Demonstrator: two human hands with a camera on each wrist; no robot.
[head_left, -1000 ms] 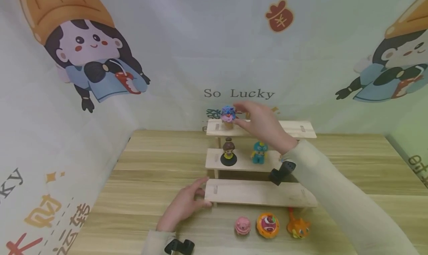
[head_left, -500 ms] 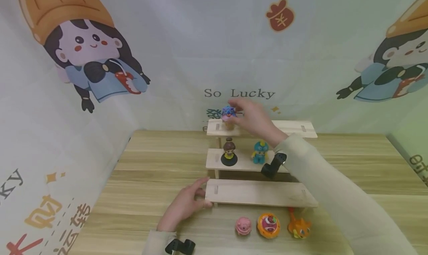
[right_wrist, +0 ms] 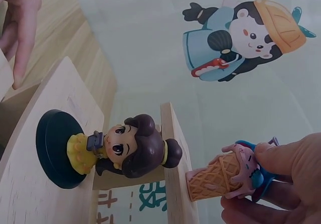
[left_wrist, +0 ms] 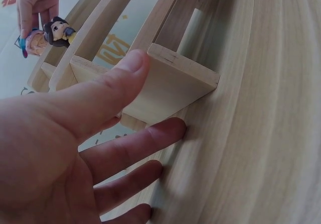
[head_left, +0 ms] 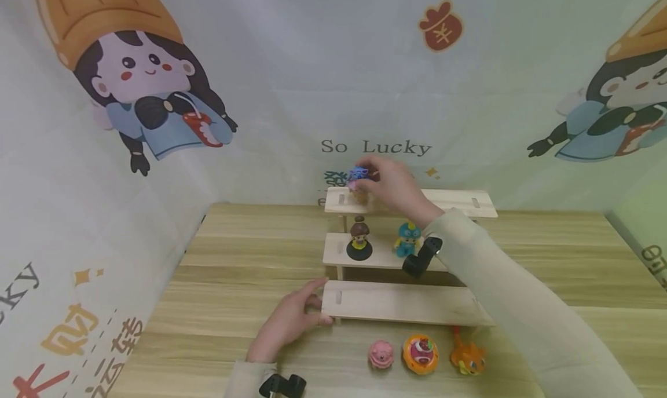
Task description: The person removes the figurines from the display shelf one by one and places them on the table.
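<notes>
My right hand point(head_left: 398, 189) pinches the blue and pink top of an ice-cream-cone figure point(head_left: 358, 181) at the left end of the top shelf point(head_left: 458, 202). In the right wrist view the cone point(right_wrist: 213, 178) meets the shelf board with its base, thumb and fingers around its upper part. My left hand point(head_left: 289, 320) rests at the left end of the lowest shelf point(head_left: 401, 302); in the left wrist view its thumb touches the wooden end piece point(left_wrist: 175, 81) and the other fingers are spread out.
On the middle shelf stand a brown-haired figure in yellow point(head_left: 359, 240) on a black base and a teal figure point(head_left: 407, 240). In front of the stand lie a pink swirl piece point(head_left: 381, 355), an orange round piece point(head_left: 420, 354) and an orange fish-like toy point(head_left: 468, 357). A printed cloth hangs behind.
My right hand has moved slightly left, with its fingers further round the cone figure. The left hand keeps its place at the lowest shelf. The head view has shifted slightly.
</notes>
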